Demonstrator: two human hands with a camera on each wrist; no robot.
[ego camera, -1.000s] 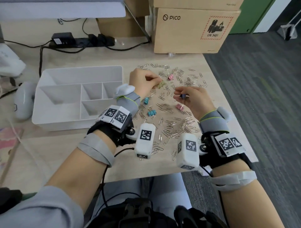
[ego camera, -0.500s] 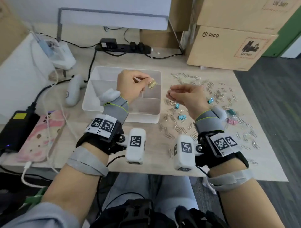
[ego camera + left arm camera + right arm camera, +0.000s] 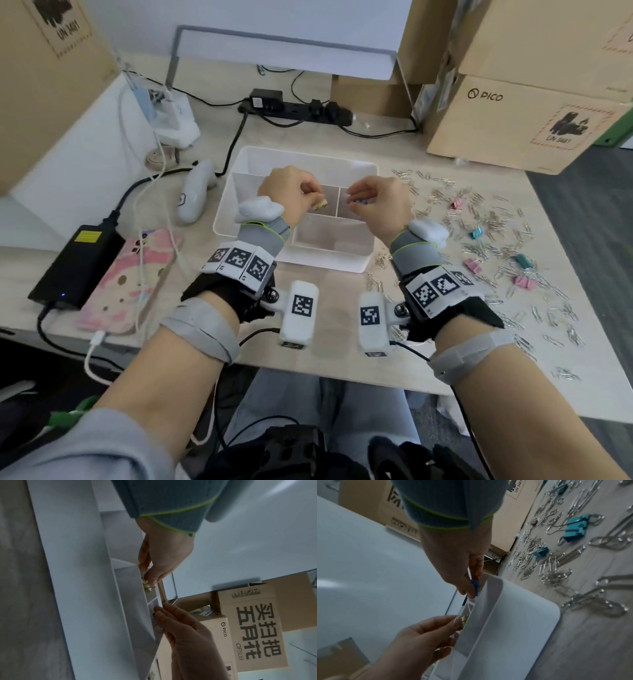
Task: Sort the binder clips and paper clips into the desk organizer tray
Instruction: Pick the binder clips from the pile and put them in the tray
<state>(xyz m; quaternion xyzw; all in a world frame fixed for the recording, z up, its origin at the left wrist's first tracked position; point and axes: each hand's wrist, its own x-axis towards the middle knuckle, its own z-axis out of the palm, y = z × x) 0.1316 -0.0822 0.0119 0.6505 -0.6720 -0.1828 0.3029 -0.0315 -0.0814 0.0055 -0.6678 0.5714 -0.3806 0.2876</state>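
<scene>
Pinching a yellow binder clip [image 3: 320, 205] by its wire handles, body hanging down, the left hand [image 3: 291, 195] hovers over the organizer tray [image 3: 371, 171]; beside it the right hand [image 3: 380, 202] pinches a blue binder clip [image 3: 474, 586], long axis roughly upright. Both look ready for release into its small rear compartments.

Blue binder clip [image 3: 358, 202] is mostly buried in the right hand [image 3: 378, 202]; far paper clips [image 3: 442, 181] are just silvery blur.
</scene>
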